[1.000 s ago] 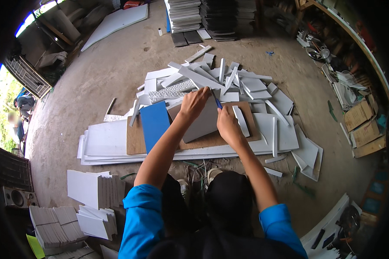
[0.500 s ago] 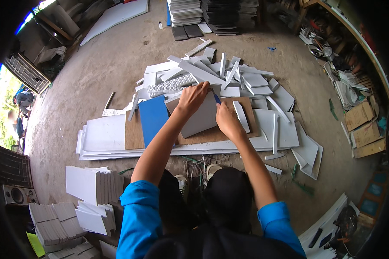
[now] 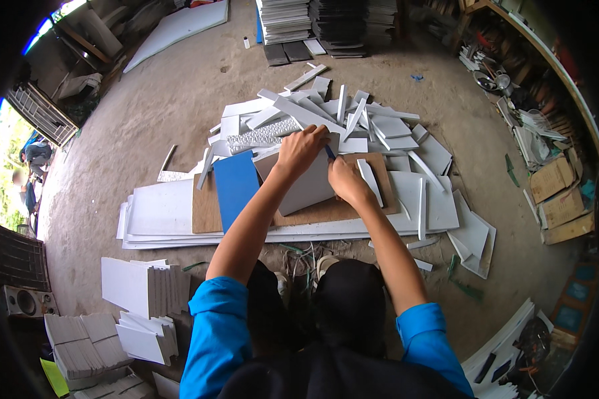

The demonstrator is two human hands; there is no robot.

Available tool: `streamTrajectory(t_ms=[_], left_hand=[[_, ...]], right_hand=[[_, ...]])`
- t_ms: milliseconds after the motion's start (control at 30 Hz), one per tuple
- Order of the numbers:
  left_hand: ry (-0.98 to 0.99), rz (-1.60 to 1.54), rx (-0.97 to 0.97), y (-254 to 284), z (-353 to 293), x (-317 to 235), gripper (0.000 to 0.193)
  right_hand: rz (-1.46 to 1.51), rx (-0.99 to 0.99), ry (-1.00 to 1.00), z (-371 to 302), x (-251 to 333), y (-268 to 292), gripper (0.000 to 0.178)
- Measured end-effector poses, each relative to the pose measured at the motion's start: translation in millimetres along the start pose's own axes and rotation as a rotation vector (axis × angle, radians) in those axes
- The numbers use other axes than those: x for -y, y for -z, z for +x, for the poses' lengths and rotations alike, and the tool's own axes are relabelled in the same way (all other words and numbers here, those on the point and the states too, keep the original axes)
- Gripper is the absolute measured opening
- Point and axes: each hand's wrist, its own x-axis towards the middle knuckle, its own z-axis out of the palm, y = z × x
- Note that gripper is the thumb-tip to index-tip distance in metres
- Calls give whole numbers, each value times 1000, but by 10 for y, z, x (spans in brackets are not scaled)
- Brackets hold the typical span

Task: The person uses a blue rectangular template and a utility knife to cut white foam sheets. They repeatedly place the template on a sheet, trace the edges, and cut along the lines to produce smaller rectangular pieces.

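My left hand [image 3: 303,149] is closed on the top edge of a light grey-white foam board [image 3: 301,185], which is tilted up. My right hand [image 3: 347,178] grips a slim blue-handled cutter knife [image 3: 331,153] at the board's upper right edge, close to the left fingers. Its blade cannot be made out. Under the board lies a brown wooden sheet [image 3: 293,217], and a flat blue panel [image 3: 235,188] rests on that sheet to the left. A narrow white strip [image 3: 370,181] lies just right of my right hand.
Long white boards [image 3: 163,207] lie stacked beneath the wooden sheet. Beyond it spreads a heap of white offcuts [image 3: 383,126]. White panel stacks [image 3: 136,286] stand at the lower left, dark stacks [image 3: 339,30] at the back, cardboard [image 3: 558,193] at the right.
My right hand has shifted slightly left, nearer my left hand, with the knife. My left hand stays at the board's top edge.
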Motion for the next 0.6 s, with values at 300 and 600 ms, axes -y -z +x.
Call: streamTrajectory(t_ms=[300, 600], left_hand=[[70, 13, 85, 13, 26, -63, 19], [32, 154, 160, 52, -23, -26, 26]], right_hand=[[-416, -174, 184, 136, 86, 13, 17], [-408, -104, 143, -20, 118, 39, 16]])
